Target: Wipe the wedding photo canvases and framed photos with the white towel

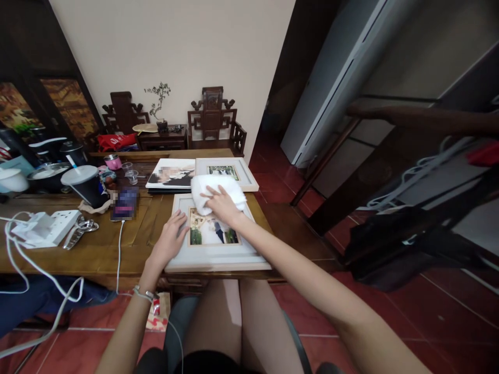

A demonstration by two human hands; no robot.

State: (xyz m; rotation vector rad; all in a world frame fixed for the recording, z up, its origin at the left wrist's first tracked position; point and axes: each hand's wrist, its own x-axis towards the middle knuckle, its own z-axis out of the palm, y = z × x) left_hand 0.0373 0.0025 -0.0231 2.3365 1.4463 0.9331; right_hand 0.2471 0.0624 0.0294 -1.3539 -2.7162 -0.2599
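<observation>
My right hand (222, 205) lies with fingers spread on top of a folded white cloth (200, 192), pressing it against the upper part of a picture frame (218, 258). The frame is pale, lies flat at the table's front edge and holds a wedding photo (230, 236), partly covered by the cloth and my hand. My left hand (171, 236) rests on the frame's left side, fingers stretched out and holding nothing. Behind it lie a second pale frame (244, 176) and a portrait picture (167, 179), whose face is blurred out.
Left on the wooden table (144, 254) are a phone (125, 202) on a charging cable, a power strip (50, 228), a dark cup with a straw (88, 187), clear small cups (132, 176) and a pink cup (113, 162). Carved chairs (214, 124) stand behind.
</observation>
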